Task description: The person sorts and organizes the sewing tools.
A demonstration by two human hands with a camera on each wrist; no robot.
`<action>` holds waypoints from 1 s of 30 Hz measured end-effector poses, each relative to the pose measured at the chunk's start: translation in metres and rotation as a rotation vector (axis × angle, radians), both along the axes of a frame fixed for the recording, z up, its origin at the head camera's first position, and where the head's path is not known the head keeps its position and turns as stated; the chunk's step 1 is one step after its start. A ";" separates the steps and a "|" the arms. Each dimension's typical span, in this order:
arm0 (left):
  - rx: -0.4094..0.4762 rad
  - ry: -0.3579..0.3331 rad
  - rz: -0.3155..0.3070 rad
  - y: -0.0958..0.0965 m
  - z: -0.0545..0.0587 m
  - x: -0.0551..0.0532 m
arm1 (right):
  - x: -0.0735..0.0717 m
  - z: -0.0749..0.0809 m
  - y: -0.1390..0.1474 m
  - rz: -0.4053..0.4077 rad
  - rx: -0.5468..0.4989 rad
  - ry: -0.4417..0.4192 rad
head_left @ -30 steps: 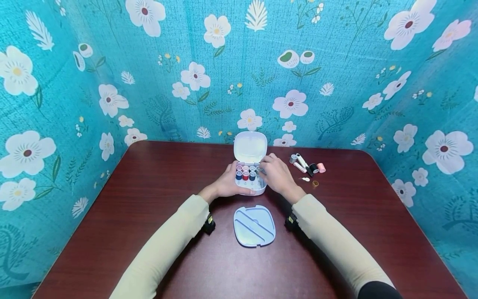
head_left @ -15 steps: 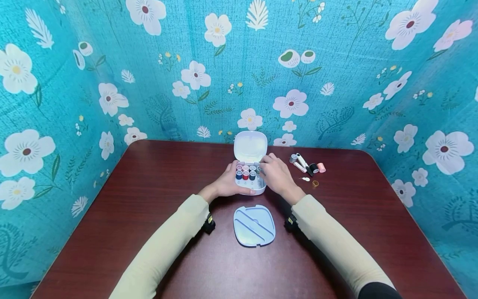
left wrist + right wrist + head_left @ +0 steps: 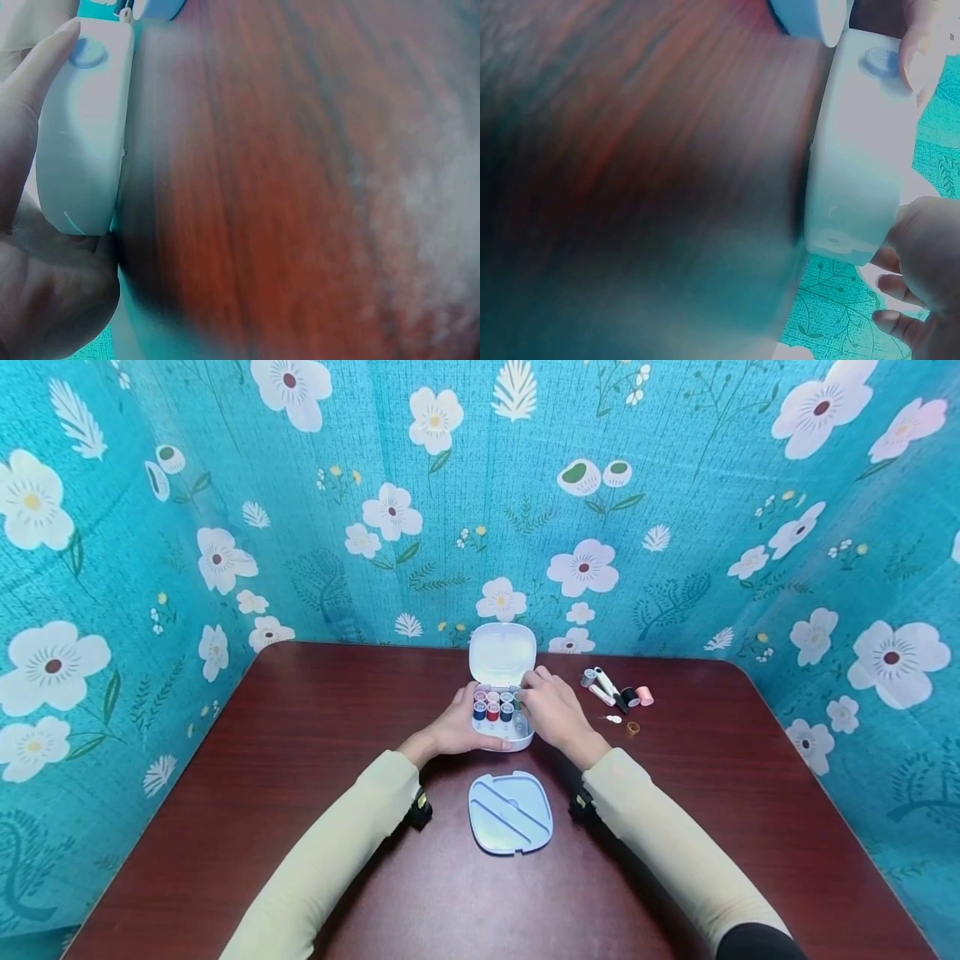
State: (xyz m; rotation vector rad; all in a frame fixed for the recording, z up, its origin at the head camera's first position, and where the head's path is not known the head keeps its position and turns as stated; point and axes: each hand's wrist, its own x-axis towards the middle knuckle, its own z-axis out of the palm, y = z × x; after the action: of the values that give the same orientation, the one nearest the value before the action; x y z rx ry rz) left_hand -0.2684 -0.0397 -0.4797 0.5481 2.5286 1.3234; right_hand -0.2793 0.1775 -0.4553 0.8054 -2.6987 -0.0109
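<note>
A white sewing box (image 3: 522,744) stands with its lid (image 3: 502,653) raised at the back. My left hand (image 3: 452,728) grips its left side, thumb along the front wall beside the blue button (image 3: 88,53). Thread spools stand upright in rows inside, among them a blue spool (image 3: 479,712), a red spool (image 3: 492,712) and a dark spool (image 3: 507,713). My right hand (image 3: 557,710) is at the back right corner, fingers curled and pinching a thread spool (image 3: 518,701) that they mostly hide. In the right wrist view, that hand (image 3: 937,251) shows beside the box.
A pale lilac tray insert (image 3: 510,814) lies in front of the box. To the right are a grey spool (image 3: 588,678), white-handled tools (image 3: 604,685), a black spool (image 3: 631,697), a pink spool (image 3: 645,696), a small white needle threader (image 3: 613,719) and a gold thimble (image 3: 633,728).
My right hand has shifted very slightly left at the back right corner, and a little more of the spool there shows. The left hand holds the box as before.
</note>
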 end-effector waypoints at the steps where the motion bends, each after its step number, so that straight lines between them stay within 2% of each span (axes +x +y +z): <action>1: 0.006 -0.002 0.001 0.000 0.000 0.000 | 0.000 0.000 0.000 -0.002 0.011 0.002; 5: 0.006 0.005 -0.003 0.000 0.001 0.001 | 0.001 0.002 0.000 -0.002 0.013 -0.010; 14: 0.016 -0.002 -0.001 0.000 0.000 0.000 | 0.002 0.002 0.003 0.011 -0.074 -0.091; 23: 0.009 0.007 -0.005 -0.001 -0.001 -0.002 | 0.006 0.010 0.014 -0.007 -0.153 -0.160; 30: 0.009 0.008 -0.001 -0.001 0.000 -0.001 | 0.004 0.011 0.026 -0.006 -0.210 -0.168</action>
State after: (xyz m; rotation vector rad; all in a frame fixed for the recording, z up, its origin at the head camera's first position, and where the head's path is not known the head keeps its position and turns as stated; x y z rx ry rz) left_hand -0.2690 -0.0405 -0.4796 0.5576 2.5293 1.3348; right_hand -0.2756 0.2039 -0.4439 0.7650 -2.7965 0.3478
